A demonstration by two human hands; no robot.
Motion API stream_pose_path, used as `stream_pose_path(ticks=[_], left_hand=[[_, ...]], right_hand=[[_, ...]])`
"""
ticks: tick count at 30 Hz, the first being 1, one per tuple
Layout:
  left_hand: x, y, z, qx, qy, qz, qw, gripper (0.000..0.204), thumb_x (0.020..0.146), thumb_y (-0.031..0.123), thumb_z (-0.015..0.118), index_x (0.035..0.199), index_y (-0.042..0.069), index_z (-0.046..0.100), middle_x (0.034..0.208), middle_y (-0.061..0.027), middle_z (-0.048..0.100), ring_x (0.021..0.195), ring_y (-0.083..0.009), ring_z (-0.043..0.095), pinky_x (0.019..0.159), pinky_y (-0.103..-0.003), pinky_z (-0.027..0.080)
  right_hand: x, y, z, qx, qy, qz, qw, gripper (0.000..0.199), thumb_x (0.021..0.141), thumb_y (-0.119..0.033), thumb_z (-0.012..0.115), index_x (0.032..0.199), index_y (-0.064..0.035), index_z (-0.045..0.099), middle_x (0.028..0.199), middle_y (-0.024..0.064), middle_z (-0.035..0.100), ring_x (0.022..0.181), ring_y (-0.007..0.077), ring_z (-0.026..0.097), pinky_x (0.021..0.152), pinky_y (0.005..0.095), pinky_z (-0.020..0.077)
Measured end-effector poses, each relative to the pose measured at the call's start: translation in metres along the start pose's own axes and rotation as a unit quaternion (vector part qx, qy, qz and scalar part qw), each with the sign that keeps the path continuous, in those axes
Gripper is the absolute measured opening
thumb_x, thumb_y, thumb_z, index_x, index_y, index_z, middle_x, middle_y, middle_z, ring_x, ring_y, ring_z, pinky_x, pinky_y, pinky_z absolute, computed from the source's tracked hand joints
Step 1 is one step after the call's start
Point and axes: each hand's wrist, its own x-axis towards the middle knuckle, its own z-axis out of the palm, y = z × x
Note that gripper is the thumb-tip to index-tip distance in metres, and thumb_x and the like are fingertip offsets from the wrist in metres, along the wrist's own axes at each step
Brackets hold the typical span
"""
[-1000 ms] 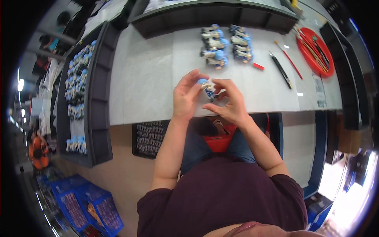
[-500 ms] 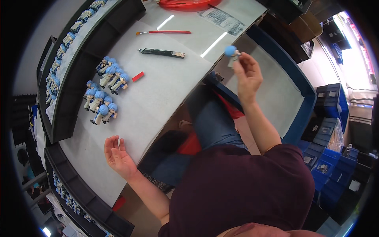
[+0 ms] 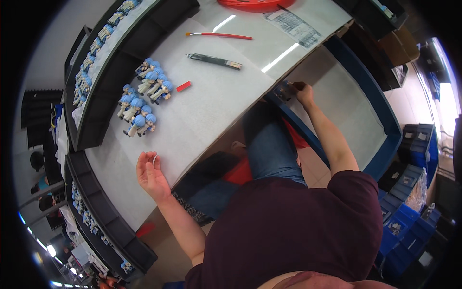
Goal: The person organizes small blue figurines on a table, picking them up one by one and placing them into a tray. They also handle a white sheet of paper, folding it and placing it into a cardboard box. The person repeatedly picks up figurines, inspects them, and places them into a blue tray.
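My right hand (image 3: pixel 305 94) is down in the near-left corner of the blue tray (image 3: pixel 380 164), its fingers closed at a small group of shaded figurines (image 3: pixel 284 90). Which figurine it grips is hard to make out there. My left hand (image 3: pixel 154 176) hovers palm up by the table's front edge, loosely curled and open with nothing in it. Beyond it on the white tabletop stand two tight clusters of blue-haired figurines, a nearer cluster (image 3: pixel 136 111) and a farther cluster (image 3: pixel 155 81). A small red block (image 3: pixel 183 86) lies beside the farther one.
A red-handled brush (image 3: pixel 226 35) and a dark, slim knife-like tool (image 3: pixel 214 60) lie farther back. Behind them are a red round tray (image 3: pixel 255 4) and a printed sheet (image 3: pixel 294 26). Black trays (image 3: pixel 130 45) with more figurines line the left side. Blue bins (image 3: pixel 402 219) stand at right.
My right hand has lowered from above the tray's edge into its corner, taking the blue-haired figurine down among others. My left hand stays by the table edge. The whole view has shifted slightly.
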Motion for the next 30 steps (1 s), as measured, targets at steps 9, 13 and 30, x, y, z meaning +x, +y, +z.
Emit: stream_pose_path(ticks=[9,13,30], left_hand=[[0.008,0.012,0.015,0.092,0.042,-0.069,0.992,0.020,0.083,0.001,0.055,0.102,-0.004,0.057,0.097,-0.0087,0.060,0.090,-0.0156,0.056,0.080,-0.028,0.046],[0.038,0.032,0.032,0.422,0.014,0.199,0.884,0.027,0.074,0.004,0.064,0.101,0.003,0.060,0.097,-0.0097,0.058,0.092,-0.0234,0.053,0.080,-0.034,0.043],[0.033,0.054,0.018,-0.125,-0.059,0.015,0.990,0.038,0.084,0.028,0.058,0.109,0.000,0.055,0.100,-0.0066,0.058,0.089,-0.0163,0.056,0.081,-0.030,0.044]], right_hand=[[-0.010,-0.010,-0.005,-0.024,-0.088,-0.065,0.994,0.039,0.074,-0.028,0.070,0.098,0.0005,0.060,0.093,0.0146,0.062,0.083,0.0195,0.060,0.071,0.0291,0.0465],[-0.011,-0.026,-0.017,0.028,-0.023,-0.057,0.998,0.049,0.076,-0.017,0.066,0.119,-0.0028,0.046,0.113,0.0162,0.053,0.091,0.0229,0.057,0.072,0.0299,0.0471],[-0.210,-0.279,-0.004,0.364,-0.257,-0.293,0.846,0.028,0.082,0.005,0.052,0.109,0.0005,0.047,0.095,0.0086,0.055,0.075,0.0104,0.055,0.064,0.0221,0.0478]])
